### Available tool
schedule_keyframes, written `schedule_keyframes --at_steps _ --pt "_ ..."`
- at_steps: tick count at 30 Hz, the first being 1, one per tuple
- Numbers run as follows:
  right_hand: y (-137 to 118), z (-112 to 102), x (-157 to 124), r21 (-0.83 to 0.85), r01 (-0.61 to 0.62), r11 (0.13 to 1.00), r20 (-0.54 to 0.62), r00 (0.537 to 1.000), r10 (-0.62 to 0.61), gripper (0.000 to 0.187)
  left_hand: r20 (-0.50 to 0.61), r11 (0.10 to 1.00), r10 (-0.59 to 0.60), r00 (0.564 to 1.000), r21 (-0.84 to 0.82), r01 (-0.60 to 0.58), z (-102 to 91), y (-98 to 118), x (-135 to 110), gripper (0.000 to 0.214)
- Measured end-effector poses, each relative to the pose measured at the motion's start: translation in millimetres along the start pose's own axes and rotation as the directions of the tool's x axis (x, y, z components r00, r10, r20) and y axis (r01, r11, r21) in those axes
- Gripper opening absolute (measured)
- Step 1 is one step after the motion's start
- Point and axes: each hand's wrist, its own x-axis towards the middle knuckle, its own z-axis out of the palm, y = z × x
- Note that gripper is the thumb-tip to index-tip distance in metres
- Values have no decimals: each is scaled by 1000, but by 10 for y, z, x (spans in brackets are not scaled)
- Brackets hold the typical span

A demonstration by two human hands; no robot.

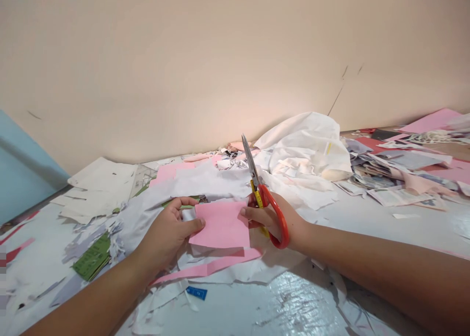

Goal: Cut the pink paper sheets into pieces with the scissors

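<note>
A pink rectangular piece (222,226), of cloth or paper, is stretched between my two hands. My left hand (169,230) pinches its left edge, thumb on top. At the right edge, my right hand (270,216) presses its thumb on the piece. That same hand also carries scissors (251,162) with red handles, their closed blades pointing up and away. Beside the scissors shows a yellow strip with dark marks (259,196), partly hidden by the fingers. A narrow pink strip (216,266) lies just below, over white cloth (231,276).
Crumpled white cloth (304,150) is heaped behind my right hand. Piles of scraps (385,172) spread at the right. White sheets (105,186) and green folded pieces (92,257) lie at the left. A blue tag (197,293) rests in front. A beige wall (205,71) stands behind.
</note>
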Motion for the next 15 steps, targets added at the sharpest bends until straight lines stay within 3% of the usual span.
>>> schedule_keyframes --at_steps 4,10,15 --pt "11 2 12 88 -9 996 32 999 6 22 -46 1000 4 999 21 -3 32 4 -10 44" --pt "-77 -8 -25 -234 -7 972 13 1000 11 20 -39 1000 17 999 22 -16 39 -12 1 45" --pt "-55 -26 -26 -235 14 972 -5 1000 -16 20 -17 999 39 999 2 -39 23 -21 6 46"
